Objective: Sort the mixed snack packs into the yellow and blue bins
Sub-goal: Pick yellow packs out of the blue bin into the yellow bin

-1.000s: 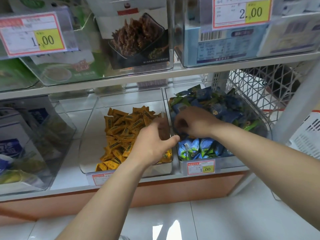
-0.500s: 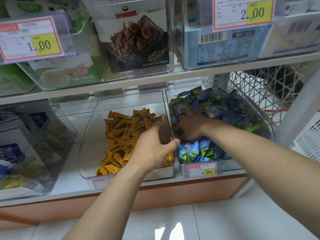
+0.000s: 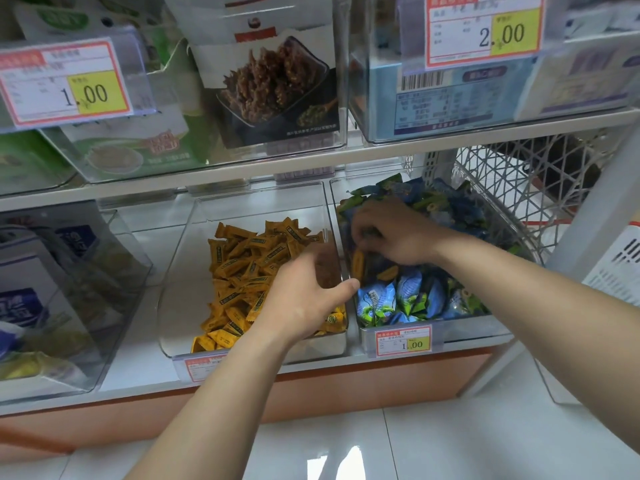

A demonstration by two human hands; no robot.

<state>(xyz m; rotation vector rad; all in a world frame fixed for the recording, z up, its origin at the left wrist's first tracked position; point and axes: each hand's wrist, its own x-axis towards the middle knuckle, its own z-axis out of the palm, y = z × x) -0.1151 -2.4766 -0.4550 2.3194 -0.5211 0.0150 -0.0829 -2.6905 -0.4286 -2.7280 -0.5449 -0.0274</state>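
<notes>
Obs.: two clear bins side by side on the lower shelf [image 3: 242, 379]. The left bin [image 3: 180, 271] holds yellow packs [image 3: 242, 268]; the right bin [image 3: 349, 237] holds blue and green packs [image 3: 398, 299], heaped high toward the back.

Strays: two yellow packs lie in the right bin near its left wall. One stray pack [image 3: 357, 263] stands nearly upright against the wall; a second stray [image 3: 388, 273] lies tilted just beside it, on top of the blue packs.

Right hand [image 3: 398, 233]: inside the right bin, palm down, fingers curled over the spot directly above the strays. Whether the fingertips already pinch a pack I cannot tell; they are turned away from the camera.

Left hand [image 3: 304, 296]: over the near right corner of the left bin, thumb reaching across the wall between the bins, fingers loosely cupped. No pack is visible in it, though the palm side is hidden.

Handling, judged: the packs look small, light, individually wrapped in crinkly film with crimped ends. Likely slick on the flat faces, soft enough to dent but not fragile. Best hold is probably a thumb-and-forefinger pinch on a crimped end or across the narrow sides. The upright stray offers its top end freely. Loose neighbours will shift easily, so lift straight up.
</notes>
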